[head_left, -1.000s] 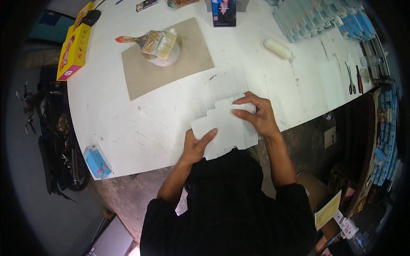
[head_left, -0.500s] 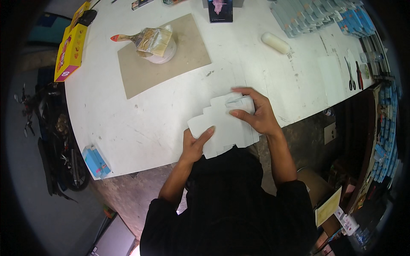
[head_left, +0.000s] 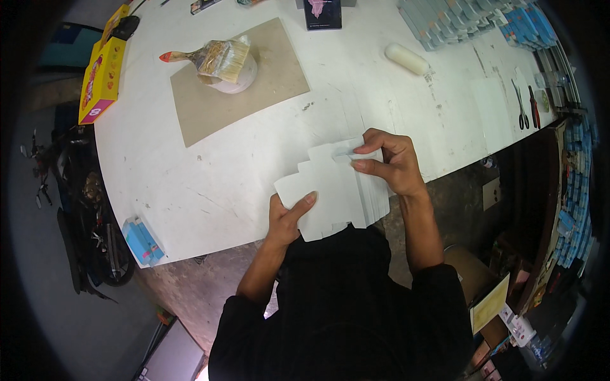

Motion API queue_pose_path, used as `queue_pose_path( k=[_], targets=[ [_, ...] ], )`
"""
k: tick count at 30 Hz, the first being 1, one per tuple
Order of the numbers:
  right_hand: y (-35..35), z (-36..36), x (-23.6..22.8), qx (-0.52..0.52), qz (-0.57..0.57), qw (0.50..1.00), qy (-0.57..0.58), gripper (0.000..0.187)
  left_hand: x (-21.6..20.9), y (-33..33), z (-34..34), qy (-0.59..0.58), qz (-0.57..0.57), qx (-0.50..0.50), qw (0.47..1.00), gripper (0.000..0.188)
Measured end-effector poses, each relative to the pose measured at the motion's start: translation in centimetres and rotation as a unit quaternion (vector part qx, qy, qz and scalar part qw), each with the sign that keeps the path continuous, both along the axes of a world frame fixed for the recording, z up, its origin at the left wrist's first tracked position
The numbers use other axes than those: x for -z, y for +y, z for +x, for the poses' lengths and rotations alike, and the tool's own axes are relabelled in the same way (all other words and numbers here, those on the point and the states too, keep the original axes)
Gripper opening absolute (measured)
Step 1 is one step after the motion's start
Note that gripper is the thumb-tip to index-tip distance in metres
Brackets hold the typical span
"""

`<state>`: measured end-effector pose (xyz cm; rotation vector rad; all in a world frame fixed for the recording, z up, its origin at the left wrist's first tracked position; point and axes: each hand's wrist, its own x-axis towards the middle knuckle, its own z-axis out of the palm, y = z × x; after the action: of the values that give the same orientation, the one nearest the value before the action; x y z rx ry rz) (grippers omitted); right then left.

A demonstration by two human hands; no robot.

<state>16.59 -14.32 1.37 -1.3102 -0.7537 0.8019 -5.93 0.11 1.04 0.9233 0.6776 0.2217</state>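
Observation:
A stack of flat white carton blanks, with stepped, die-cut edges, is held over the near edge of the table. My left hand grips its left side, thumb pressed flat on the top sheet and fingers hidden underneath. At the upper right corner my right hand is closed, with thumb and index finger pinching a small flap of the top blank. Along the right side, several layered sheet edges show below that hand.
A wide paintbrush lies across a white tub on a beige board. Beyond are a white roller, stacked grey-blue cartons, scissors and a yellow box. Small blue cartons stand at the left corner.
My right hand has shifted slightly right, its fingers drawn in from the stack's edge to a pinch on the flap. The fold on the right side of the top blank shows more plainly.

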Motion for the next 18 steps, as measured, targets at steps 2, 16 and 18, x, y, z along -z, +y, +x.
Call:
queue_pose_path(
  k=[2, 16, 18],
  targets=[
    [-0.2, 0.1, 0.3, -0.012, 0.003, 1.0, -0.021, 0.023, -0.1, 0.2, 0.0, 0.004, -0.004, 0.004, 1.0, 0.031],
    [-0.5, 0.1, -1.0, -0.013, 0.008, 0.998, 0.054, 0.032, 0.4, 1.0, -0.8, -0.003, 0.026, 0.001, 1.0, 0.028],
    [-0.5, 0.3, -0.5, -0.02, 0.044, 0.996, 0.079, 0.03, 0.4, 0.8, -0.9, -0.003, 0.006, 0.001, 1.0, 0.03]
  ],
)
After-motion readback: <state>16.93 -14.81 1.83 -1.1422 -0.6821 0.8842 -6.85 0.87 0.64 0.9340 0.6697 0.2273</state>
